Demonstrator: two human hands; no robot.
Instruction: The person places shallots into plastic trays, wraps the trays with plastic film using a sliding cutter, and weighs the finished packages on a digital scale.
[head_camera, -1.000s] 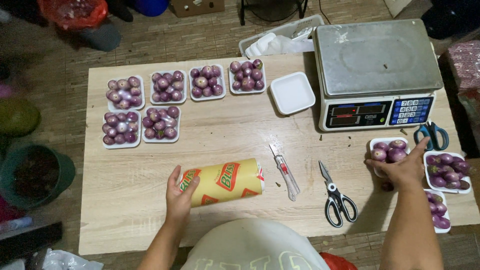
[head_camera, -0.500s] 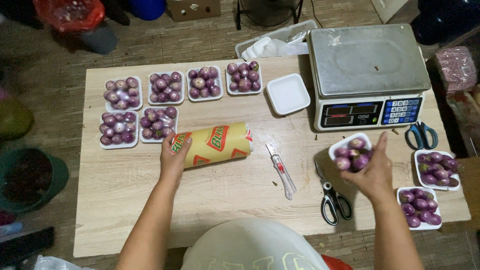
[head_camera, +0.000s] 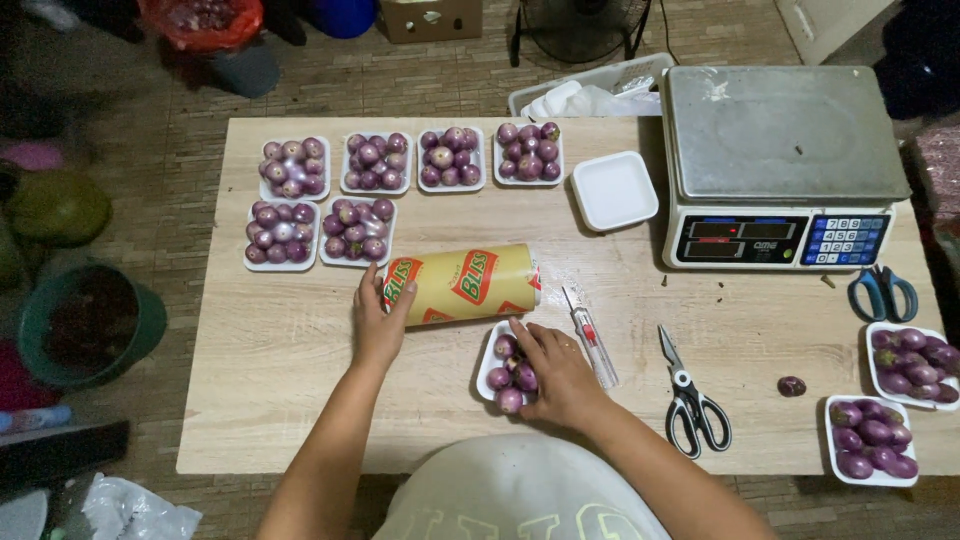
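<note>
A yellow roll of cling film (head_camera: 465, 283) lies across the middle of the wooden table (head_camera: 260, 400). My left hand (head_camera: 378, 322) rests against the roll's left end. My right hand (head_camera: 555, 370) grips a white foam tray of small purple round eggplants (head_camera: 508, 368) just in front of the roll. A small cutter with a red and white handle (head_camera: 590, 335) lies right of the hand.
Several filled trays (head_camera: 365, 195) sit at the back left. An empty white tray (head_camera: 614, 190) stands beside a digital scale (head_camera: 782, 165). Black scissors (head_camera: 690, 400), blue scissors (head_camera: 882, 293), one loose eggplant (head_camera: 792, 385) and two filled trays (head_camera: 890, 405) occupy the right side.
My right hand carried the tray of eggplants from the right side to the front of the roll. The left hand stayed on the roll, which shifted slightly away from me.
</note>
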